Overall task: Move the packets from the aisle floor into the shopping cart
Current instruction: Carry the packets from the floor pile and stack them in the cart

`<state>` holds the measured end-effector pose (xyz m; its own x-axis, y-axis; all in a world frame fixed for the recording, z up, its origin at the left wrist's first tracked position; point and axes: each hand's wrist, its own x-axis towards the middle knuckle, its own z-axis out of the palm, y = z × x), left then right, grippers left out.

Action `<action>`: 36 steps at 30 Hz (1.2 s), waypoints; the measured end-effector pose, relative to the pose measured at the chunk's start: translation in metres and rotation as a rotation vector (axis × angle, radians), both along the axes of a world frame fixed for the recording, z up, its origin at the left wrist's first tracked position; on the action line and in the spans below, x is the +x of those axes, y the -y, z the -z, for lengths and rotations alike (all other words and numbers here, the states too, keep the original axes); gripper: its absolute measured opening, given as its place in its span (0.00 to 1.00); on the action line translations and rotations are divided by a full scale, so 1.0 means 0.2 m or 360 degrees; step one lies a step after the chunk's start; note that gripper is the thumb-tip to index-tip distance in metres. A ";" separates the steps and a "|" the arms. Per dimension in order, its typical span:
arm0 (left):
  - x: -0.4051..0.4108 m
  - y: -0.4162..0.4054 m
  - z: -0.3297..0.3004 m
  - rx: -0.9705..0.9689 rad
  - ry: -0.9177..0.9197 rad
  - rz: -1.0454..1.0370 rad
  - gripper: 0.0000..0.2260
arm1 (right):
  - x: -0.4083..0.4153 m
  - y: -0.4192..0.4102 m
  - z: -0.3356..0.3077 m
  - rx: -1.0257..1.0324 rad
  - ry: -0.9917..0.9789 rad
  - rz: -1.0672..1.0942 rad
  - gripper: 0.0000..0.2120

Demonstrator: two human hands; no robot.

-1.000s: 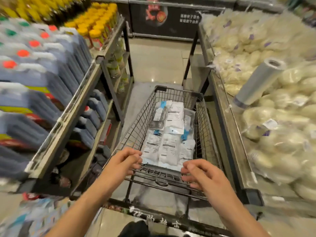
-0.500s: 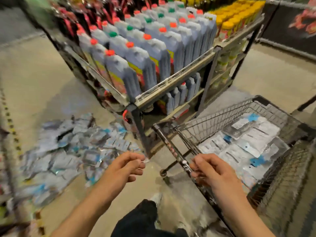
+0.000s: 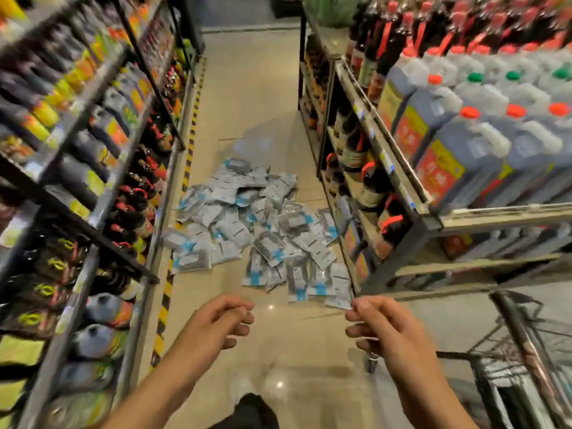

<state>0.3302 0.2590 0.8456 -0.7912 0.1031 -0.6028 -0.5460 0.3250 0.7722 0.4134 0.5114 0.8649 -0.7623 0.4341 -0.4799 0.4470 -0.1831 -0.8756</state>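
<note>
Place: supermarket aisle | I stand between stocked shelves left (image 3: 93, 168) and right (image 3: 402, 181) | capped jugs (image 3: 464, 144) in rows, right | wire shopping cart (image 3: 520, 351) near right | tiled floor (image 3: 247, 88)

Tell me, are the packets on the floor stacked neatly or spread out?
Spread out. The packets lie in a loose, overlapping heap across the aisle floor between the shelves, at many angles.

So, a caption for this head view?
Empty left hand and right hand face grey-and-blue plastic packets heaped on the aisle floor.
</note>
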 end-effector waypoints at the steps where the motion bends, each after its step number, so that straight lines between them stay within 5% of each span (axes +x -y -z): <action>1: -0.05 0.10 0.01 0.0001 0.0021 -0.0053 0.09 | -0.08 0.08 0.01 -0.0003 0.0004 -0.0043 0.07; 14: -0.80 0.70 0.23 -0.0057 0.0114 -0.0239 0.08 | -0.76 0.65 0.19 -0.0012 0.0299 -0.0261 0.05; 30: -1.59 0.40 0.67 -0.0244 0.0645 -0.0357 0.08 | -1.60 0.36 0.81 -0.0075 0.0812 -0.0499 0.08; 36: -2.09 0.24 1.18 -0.0281 0.0715 -0.0375 0.07 | -1.87 0.19 1.29 -0.0173 0.1086 -0.0471 0.06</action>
<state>-0.0884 0.2105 0.6098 -0.4407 -0.1798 -0.8795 -0.8840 0.2574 0.3904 0.0396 0.4727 0.6075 -0.3573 0.1805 -0.9164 0.9281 -0.0410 -0.3700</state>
